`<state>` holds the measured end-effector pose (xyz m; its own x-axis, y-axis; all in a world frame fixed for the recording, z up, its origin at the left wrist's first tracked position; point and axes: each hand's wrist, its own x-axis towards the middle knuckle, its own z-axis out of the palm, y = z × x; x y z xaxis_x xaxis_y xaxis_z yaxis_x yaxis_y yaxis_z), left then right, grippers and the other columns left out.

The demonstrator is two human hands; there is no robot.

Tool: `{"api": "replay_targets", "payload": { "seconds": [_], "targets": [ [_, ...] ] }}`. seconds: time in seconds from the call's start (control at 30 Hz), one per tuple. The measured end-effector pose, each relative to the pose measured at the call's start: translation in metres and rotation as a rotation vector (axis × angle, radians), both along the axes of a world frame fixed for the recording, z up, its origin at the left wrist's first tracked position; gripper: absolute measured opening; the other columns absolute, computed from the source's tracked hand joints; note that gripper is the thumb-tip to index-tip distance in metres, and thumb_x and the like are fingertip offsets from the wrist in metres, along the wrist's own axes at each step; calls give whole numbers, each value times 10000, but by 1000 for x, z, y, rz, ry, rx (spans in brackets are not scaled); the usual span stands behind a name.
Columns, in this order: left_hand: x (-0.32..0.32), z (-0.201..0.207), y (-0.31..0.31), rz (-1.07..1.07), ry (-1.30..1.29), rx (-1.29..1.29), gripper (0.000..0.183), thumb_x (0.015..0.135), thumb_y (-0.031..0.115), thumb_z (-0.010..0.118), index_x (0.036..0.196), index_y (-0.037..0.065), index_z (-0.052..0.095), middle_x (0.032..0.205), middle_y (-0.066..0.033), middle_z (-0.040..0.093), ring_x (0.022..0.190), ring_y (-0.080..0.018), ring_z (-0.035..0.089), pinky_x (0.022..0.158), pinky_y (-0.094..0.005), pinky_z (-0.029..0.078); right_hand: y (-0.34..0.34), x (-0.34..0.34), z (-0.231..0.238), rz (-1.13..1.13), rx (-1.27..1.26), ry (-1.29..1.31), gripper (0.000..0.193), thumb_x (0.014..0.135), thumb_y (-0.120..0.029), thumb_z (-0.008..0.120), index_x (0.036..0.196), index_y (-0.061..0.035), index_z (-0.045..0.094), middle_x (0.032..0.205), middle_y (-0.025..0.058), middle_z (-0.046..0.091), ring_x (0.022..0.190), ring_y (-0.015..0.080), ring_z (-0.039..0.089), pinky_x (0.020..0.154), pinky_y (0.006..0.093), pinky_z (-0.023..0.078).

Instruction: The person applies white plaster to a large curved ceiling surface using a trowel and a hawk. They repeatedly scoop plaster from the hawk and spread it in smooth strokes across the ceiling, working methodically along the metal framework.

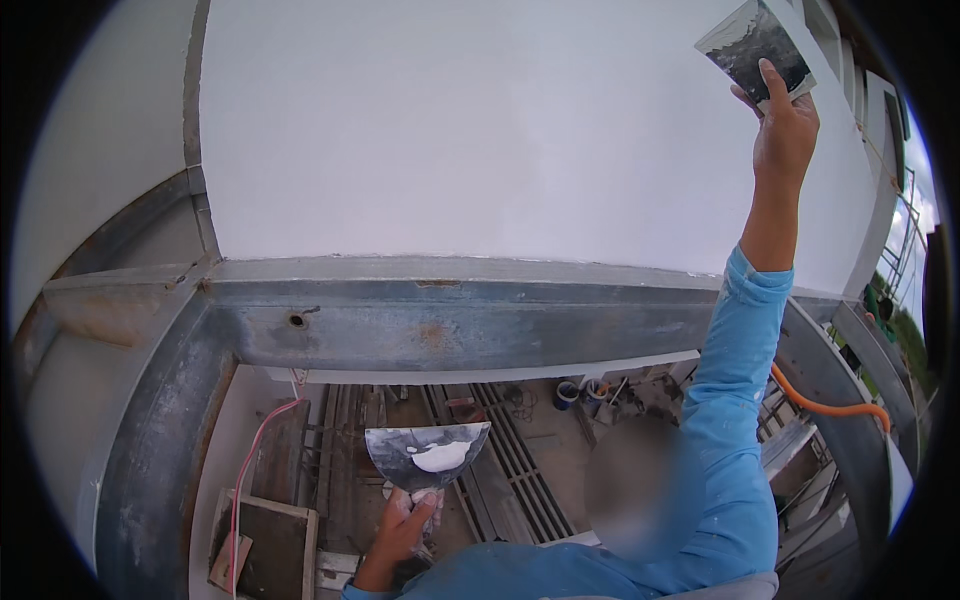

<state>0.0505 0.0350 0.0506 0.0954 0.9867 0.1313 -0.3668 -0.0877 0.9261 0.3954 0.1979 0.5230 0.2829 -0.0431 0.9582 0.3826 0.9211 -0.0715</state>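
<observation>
My left hand (402, 525), low in the view, is closed round the handle of a wide putty knife (395, 453) with a curved grey blade. A lump of white filler (442, 457) lies on that blade. My right arm reaches up to the upper right, where my right hand (785, 128) grips a second, squarish putty knife (750, 45), thumb pressed on its dark-smeared face. Its blade is over the white wall panel (450, 130); whether they touch I cannot tell. White smears mark the fingers of my left hand.
A grey steel beam (470, 325) runs below the panel, joined to a curved steel post (150, 450) at left. A pink cord (250, 450) hangs there. Far below are metal bars (510, 460), buckets (567, 395) and a wooden-framed box (270, 550). An orange hose (825, 405) is at right.
</observation>
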Motion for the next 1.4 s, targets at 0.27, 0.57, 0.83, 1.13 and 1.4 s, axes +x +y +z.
{"api": "replay_targets", "payload": {
  "seconds": [0.27, 0.57, 0.83, 1.13, 1.4],
  "targets": [
    [33, 63, 48, 28, 27, 199, 287, 993, 206, 604, 1178, -8, 564, 925, -44, 604, 744, -83, 529, 615, -239, 428, -77, -67, -297, 423, -452, 580, 407, 919, -229, 643, 1235, 10, 550, 1096, 127, 630, 833, 218, 650, 637, 342, 506],
    [62, 70, 65, 475, 467, 649, 381, 898, 67, 676, 1269, 18, 602, 963, -78, 635, 809, -172, 604, 722, -307, 491, -107, -127, -377, 1252, -1139, 574, 346, 978, -166, 558, 1269, 3, 481, 1108, 141, 645, 893, 209, 683, 572, 356, 560],
    [48, 82, 58, 645, 1169, 850, 737, 617, -90, 602, 1288, 213, 647, 829, -93, 563, 677, -272, 585, 590, -373, 481, -87, -77, -369, 1488, -1326, 497, 378, 961, -200, 560, 1289, -27, 487, 1085, 124, 655, 841, 220, 692, 590, 350, 551],
    [59, 30, 24, 509, 914, 482, 504, 804, 50, 573, 1302, 119, 610, 824, -125, 544, 697, -298, 559, 638, -380, 463, -26, -1, -184, 792, -477, 180, 350, 985, -142, 546, 1299, -14, 461, 1131, 125, 633, 888, 238, 676, 604, 385, 554],
    [53, 36, 30, 191, 741, 609, 400, 934, 138, 536, 1327, 170, 600, 857, -186, 532, 771, -342, 553, 738, -399, 471, 24, 71, 109, -78, -281, -53, 414, 902, -238, 651, 1148, 84, 570, 1012, 133, 669, 844, 225, 690, 709, 330, 599]
  ]
}}
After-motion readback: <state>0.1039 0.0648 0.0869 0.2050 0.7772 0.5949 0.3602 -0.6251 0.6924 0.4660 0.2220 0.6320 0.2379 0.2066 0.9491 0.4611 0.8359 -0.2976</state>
